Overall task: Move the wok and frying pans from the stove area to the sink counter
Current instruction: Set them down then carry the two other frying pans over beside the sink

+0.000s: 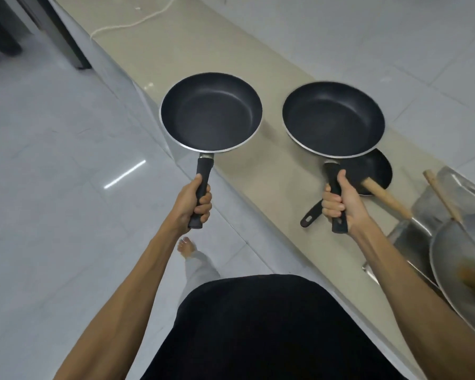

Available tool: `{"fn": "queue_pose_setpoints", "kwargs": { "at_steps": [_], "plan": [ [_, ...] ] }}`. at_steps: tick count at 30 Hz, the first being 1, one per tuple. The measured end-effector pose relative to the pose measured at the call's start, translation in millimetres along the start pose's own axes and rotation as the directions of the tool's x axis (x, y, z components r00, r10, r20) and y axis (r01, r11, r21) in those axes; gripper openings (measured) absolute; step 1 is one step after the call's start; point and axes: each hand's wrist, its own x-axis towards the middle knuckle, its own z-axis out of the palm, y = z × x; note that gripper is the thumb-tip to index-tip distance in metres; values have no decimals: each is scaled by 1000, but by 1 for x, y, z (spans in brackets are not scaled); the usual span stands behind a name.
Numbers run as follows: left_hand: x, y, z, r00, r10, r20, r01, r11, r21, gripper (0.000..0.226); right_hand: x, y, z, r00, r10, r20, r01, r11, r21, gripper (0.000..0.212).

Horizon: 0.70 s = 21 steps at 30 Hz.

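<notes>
My left hand [196, 205] grips the black handle of a dark non-stick frying pan [211, 112], held level over the floor beside the counter edge. My right hand [337, 201] grips the handle of a second, matching frying pan [333, 119], held above the beige counter [231, 50]. Under that pan a smaller black pan [373, 171] with a wooden handle rests on the counter. A black handle [310, 213] pokes out below my right hand. A steel wok [455, 259] with a wooden handle sits at the right edge.
The counter runs diagonally from upper left to lower right against a white tiled wall. A white cord [137, 21] lies on its far end. A dark appliance [63, 31] stands at the upper left. Glossy pale floor tiles fill the left side, with my foot [185, 246] on them.
</notes>
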Motion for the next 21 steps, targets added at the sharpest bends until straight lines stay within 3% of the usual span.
{"fn": "queue_pose_setpoints", "kwargs": {
  "at_steps": [8, 13, 21],
  "plan": [
    [117, 94, -56, 977, -108, 182, 87, 989, 116, 42, 54, 4, 74, 987, -116, -115, 126, 989, 81, 60],
    [188, 178, -104, 927, -235, 293, 171, 959, 228, 42, 89, 24, 139, 966, -154, -207, 204, 947, 247, 58],
    [272, 239, -102, 849, -358, 389, 268, 926, 266, 42, 139, 53, 198, 917, -218, -335, 328, 889, 318, 57]
  ]
}}
